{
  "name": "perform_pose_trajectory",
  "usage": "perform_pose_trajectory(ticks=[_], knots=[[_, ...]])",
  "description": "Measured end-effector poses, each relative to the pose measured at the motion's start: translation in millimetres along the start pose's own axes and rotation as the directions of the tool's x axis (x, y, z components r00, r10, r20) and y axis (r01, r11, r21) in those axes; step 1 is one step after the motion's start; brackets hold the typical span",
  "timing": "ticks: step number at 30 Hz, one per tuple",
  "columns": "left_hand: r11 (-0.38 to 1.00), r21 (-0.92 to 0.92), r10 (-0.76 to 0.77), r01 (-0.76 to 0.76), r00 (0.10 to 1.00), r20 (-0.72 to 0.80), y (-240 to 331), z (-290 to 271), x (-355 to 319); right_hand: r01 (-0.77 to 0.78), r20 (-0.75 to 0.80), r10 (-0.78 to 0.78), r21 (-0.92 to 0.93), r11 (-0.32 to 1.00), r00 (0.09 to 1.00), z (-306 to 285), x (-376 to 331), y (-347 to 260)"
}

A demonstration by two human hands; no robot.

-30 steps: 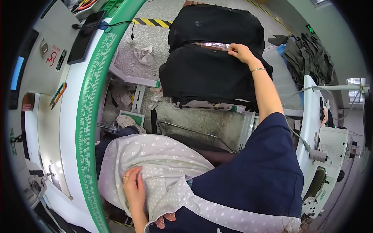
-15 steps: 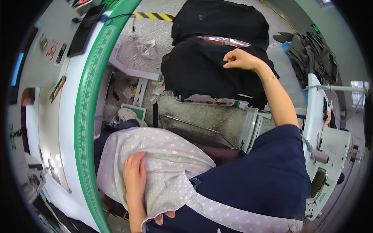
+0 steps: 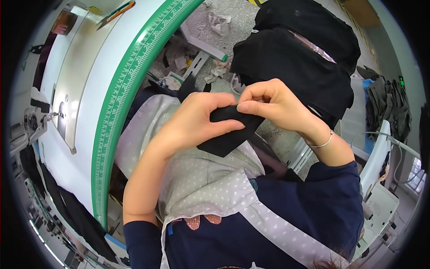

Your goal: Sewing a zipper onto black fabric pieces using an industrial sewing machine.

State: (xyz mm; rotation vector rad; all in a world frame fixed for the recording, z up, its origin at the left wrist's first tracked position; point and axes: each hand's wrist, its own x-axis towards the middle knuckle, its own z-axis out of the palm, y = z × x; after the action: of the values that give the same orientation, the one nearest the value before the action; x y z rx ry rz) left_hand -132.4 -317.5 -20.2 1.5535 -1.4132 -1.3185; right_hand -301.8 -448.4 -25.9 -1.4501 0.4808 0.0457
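Over my lap hangs a small piece of black fabric (image 3: 228,134), held up between both hands. My left hand (image 3: 201,116) grips its left side, thumb across the front and fingers behind. With thumb and forefinger pinched, my right hand (image 3: 268,103) holds its upper edge, close to the left fingertips. Beyond my hands lies a large pile of black fabric pieces (image 3: 286,67). A light grey patterned apron (image 3: 201,179) covers my lap beneath the piece.
To the left runs a white sewing table (image 3: 107,58) edged with a green ruler strip (image 3: 130,71); a sewing machine (image 3: 33,119) and orange-handled snips (image 3: 116,14) are on it. Grey garments (image 3: 389,107) are heaped at the right. Another machine (image 3: 378,215) stands lower right.
My right hand has come back from the black pile, and my left hand has lifted from my lap. Both now hold a black fabric piece. The view has turned left.
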Motion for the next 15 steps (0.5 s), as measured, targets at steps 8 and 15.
perform_pose_trajectory(ticks=[8, 15], knots=[[0.941, -0.339, -0.032, 0.019, 0.999, -0.031, -18, 10, -20, 0.026, 0.123, -0.041, 0.121, 0.992, 0.992, 13, 10, 21], [0.873, -0.486, -0.024, -0.033, 0.994, -0.111, -27, 10, -21, 0.000, 0.079, -0.004, 0.051, 0.999, 0.997, 14, 5, 12]])
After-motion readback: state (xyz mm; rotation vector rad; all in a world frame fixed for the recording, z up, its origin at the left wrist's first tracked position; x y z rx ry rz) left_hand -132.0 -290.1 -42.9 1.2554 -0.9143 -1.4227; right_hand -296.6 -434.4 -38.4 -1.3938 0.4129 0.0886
